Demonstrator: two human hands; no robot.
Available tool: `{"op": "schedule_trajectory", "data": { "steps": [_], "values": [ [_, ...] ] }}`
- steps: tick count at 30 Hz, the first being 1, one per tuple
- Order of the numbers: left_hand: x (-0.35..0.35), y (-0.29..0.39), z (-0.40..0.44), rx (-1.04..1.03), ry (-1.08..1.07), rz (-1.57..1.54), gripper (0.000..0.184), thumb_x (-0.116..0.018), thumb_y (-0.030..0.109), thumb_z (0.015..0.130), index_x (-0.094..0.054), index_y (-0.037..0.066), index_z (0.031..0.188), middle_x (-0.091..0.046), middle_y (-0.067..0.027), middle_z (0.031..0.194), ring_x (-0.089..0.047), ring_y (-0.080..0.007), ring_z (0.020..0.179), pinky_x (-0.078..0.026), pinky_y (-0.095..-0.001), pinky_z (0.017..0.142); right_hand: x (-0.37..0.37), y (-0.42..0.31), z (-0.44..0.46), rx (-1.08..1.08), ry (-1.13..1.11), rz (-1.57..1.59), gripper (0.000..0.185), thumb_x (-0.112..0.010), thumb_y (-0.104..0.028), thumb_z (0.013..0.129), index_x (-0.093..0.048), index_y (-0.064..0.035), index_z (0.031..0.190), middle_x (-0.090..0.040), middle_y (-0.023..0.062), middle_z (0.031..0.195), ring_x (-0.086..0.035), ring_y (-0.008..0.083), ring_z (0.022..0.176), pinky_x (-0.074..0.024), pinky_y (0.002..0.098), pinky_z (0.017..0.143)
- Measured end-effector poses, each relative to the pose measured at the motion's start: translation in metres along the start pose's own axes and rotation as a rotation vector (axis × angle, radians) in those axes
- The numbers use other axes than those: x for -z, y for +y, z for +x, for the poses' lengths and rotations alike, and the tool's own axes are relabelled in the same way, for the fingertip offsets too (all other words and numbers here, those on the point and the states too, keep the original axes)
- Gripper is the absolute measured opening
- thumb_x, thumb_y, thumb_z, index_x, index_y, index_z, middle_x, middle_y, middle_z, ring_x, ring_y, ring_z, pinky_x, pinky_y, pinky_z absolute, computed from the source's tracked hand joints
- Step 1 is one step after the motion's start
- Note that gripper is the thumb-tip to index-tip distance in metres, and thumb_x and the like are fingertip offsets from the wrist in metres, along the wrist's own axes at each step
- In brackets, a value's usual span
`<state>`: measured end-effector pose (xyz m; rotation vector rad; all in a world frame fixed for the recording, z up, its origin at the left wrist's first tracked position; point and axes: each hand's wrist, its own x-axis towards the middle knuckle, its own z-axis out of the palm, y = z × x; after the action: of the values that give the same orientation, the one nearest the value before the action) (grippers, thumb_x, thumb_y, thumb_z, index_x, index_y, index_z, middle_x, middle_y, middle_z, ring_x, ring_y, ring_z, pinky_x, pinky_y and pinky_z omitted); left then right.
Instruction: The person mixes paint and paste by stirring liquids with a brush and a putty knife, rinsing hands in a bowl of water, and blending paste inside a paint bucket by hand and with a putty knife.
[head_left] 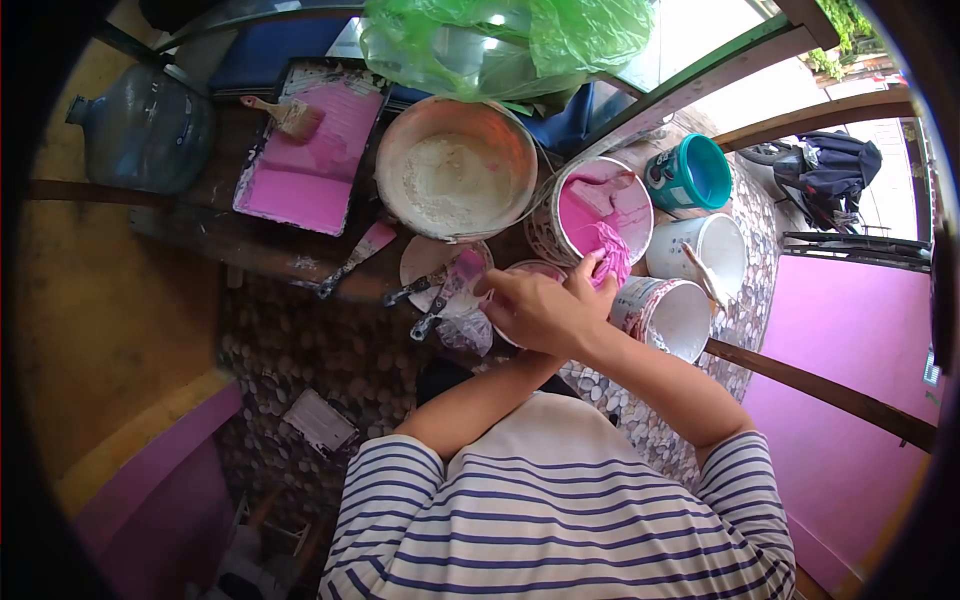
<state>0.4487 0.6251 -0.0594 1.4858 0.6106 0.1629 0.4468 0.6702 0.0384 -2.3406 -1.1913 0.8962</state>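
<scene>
From the head view, arms crossed here, and the left hand (600, 286) has its fingers closed on a crumpled pink bundle (613, 252), wrinkled, vivid, with pale highlights along its creases! It sits at six o'clock on the paint bucket (572, 218), overlapping the rim; whether it touches the paint, can't tell. Cloth or plastic? Can't tell either. The right hand (542, 310) crosses over at the bundle's eight o'clock, fingers curled; whether they grip anything is hidden. That hand covers much of a small tub (540, 268), and the left wrist disappears beneath the right one. Out around seven o'clock, a pale shape (245, 560) is too dim to make out.
</scene>
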Motion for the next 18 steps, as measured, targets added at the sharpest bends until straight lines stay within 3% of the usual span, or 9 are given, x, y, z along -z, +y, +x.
{"op": "schedule_trajectory", "data": {
  "steps": [1, 3, 6, 7, 9, 12, 16, 18],
  "values": [
    [-0.001, 0.001, -0.003, 0.005, 0.010, 0.018, 0.043, -0.067, 0.018, 0.091, -0.061, -0.002, 0.128, -0.071, -0.0199, 0.114, -0.069, -0.0266, 0.108, -0.051, -0.0359, 0.093, -0.040, 0.004, 0.022, 0.130, -0.099, 0.003, 0.026, -0.062, -0.022, 0.092, -0.066, -0.0059, 0.112, -0.069, 0.0197, 0.103, -0.071, 0.0308, 0.094, -0.0571, 0.0399, 0.080],
    [-0.002, -0.011, 0.001, 0.038, -0.032, -0.160, 0.044, -0.068, 0.019, 0.090, -0.062, -0.003, 0.127, -0.072, -0.0206, 0.112, -0.069, -0.0250, 0.107, -0.052, -0.0350, 0.092, -0.076, -0.006, 0.048, 0.074, -0.301, -0.261, 0.029, -0.064, -0.017, 0.088, -0.066, -0.0068, 0.115, -0.069, 0.0214, 0.105, -0.071, 0.0314, 0.097, -0.0578, 0.0420, 0.079],
    [0.015, -0.006, 0.002, 0.052, -0.069, -0.203, 0.043, -0.069, 0.020, 0.089, -0.063, -0.004, 0.125, -0.073, -0.0207, 0.110, -0.070, -0.0237, 0.105, -0.052, -0.0342, 0.091, -0.112, -0.015, 0.074, 0.243, -0.396, -0.462, 0.032, -0.065, -0.018, 0.086, -0.067, -0.0064, 0.116, -0.070, 0.0193, 0.105, -0.071, 0.0316, 0.098, -0.0578, 0.0418, 0.079],
    [0.014, -0.004, 0.002, 0.045, -0.078, -0.208, 0.043, -0.069, 0.020, 0.089, -0.063, -0.004, 0.125, -0.073, -0.0207, 0.110, -0.070, -0.0237, 0.105, -0.052, -0.0342, 0.091, -0.118, -0.019, 0.081, 0.234, -0.391, -0.469, 0.032, -0.065, -0.018, 0.086, -0.067, -0.0064, 0.116, -0.070, 0.0193, 0.105, -0.071, 0.0316, 0.098, -0.0578, 0.0418, 0.079],
    [0.003, -0.012, 0.000, 0.006, 0.015, -0.130, 0.042, -0.069, 0.020, 0.089, -0.064, -0.003, 0.124, -0.073, -0.0202, 0.109, -0.071, -0.0243, 0.103, -0.053, -0.0344, 0.090, -0.126, -0.031, 0.092, 0.385, -0.416, -0.689, 0.033, -0.076, -0.024, 0.078, -0.075, -0.0129, 0.109, -0.073, 0.0102, 0.110, -0.074, 0.0237, 0.092, -0.0581, 0.0367, 0.071],
    [-0.001, -0.008, -0.002, 0.011, 0.031, -0.138, 0.044, -0.069, 0.020, 0.089, -0.064, -0.002, 0.126, -0.072, -0.0214, 0.110, -0.071, -0.0258, 0.104, -0.052, -0.0350, 0.091, -0.177, -0.011, 0.113, 0.388, -0.459, -0.781, 0.029, -0.079, -0.027, 0.075, -0.077, -0.0152, 0.102, -0.075, 0.0061, 0.105, -0.073, 0.0210, 0.092, -0.0576, 0.0357, 0.070],
    [0.000, -0.007, -0.002, 0.030, 0.031, -0.108, 0.044, -0.069, 0.020, 0.089, -0.063, -0.001, 0.128, -0.072, -0.0222, 0.112, -0.071, -0.0275, 0.105, -0.053, -0.0358, 0.091, -0.182, 0.007, 0.114, 0.469, -0.546, -0.818, 0.022, -0.077, -0.026, 0.077, -0.078, -0.0167, 0.098, -0.076, 0.0027, 0.102, -0.074, 0.0209, 0.092, -0.0574, 0.0368, 0.071],
    [-0.003, -0.012, -0.002, -0.006, 0.049, -0.131, 0.043, -0.069, 0.020, 0.090, -0.064, -0.001, 0.127, -0.072, -0.0208, 0.112, -0.071, -0.0263, 0.105, -0.053, -0.0351, 0.090, -0.194, 0.016, 0.116, 0.511, -0.502, -0.812, 0.018, -0.070, -0.024, 0.084, -0.077, -0.0180, 0.099, -0.076, 0.0030, 0.102, -0.074, 0.0223, 0.092, -0.0573, 0.0385, 0.070]
  ]
}}
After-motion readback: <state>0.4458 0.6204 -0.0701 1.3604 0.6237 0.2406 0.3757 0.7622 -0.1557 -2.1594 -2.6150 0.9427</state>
